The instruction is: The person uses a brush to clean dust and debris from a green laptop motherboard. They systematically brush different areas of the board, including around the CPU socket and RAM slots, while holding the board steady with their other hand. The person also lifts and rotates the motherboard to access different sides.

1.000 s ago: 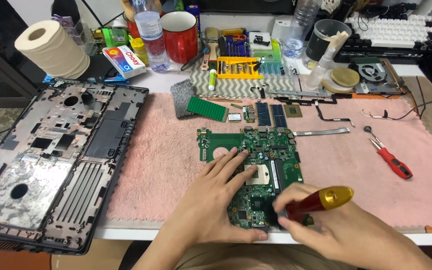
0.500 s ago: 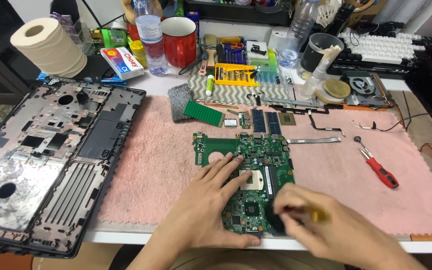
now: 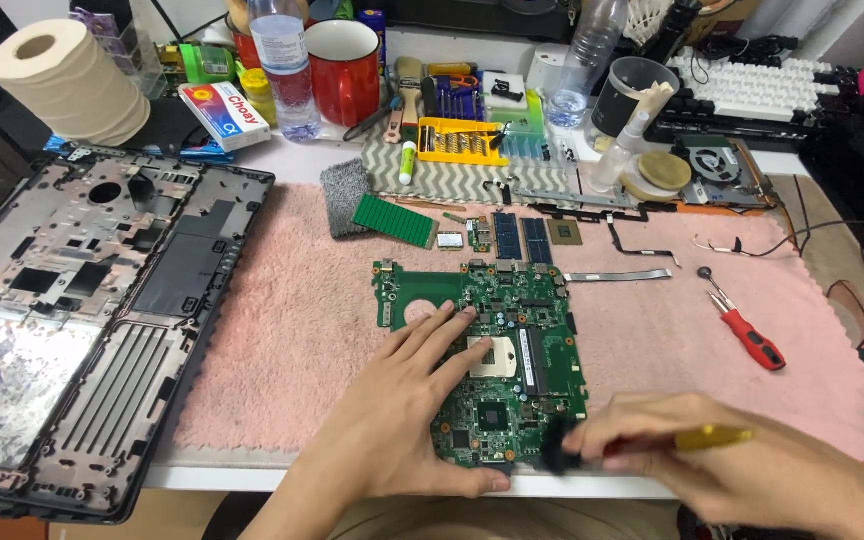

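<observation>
Upper left of the frame: paper roll (image 3: 57,80), standing beside a small red-and-white box (image 3: 224,115). Left side: dark laptop base shell (image 3: 82,310), inner face up, overhanging the edge of the surface (image 3: 292,160). Centre: pink fleecy mat (image 3: 292,320) carrying a green motherboard (image 3: 497,350) — square processor socket uppermost, near edge of the board at the surface's front edge. Left hand (image 3: 407,405): laid flat on the board's left part, fingers (image 3: 452,322) spread open and gripping nothing, thumb along the board's near edge. Lower right: right hand (image 3: 712,460), blurred, fingers curled shut around a brush (image 3: 652,448) with a red-and-gold handle; its dark head lies at the board's lower right corner. Right of centre: red-handled screwdriver (image 3: 747,335), lying loose on the mat. Upper centre: red mug (image 3: 345,70), yellow bit tray (image 3: 462,140), memory modules (image 3: 522,238). Upper right: white keyboard (image 3: 762,85).
</observation>
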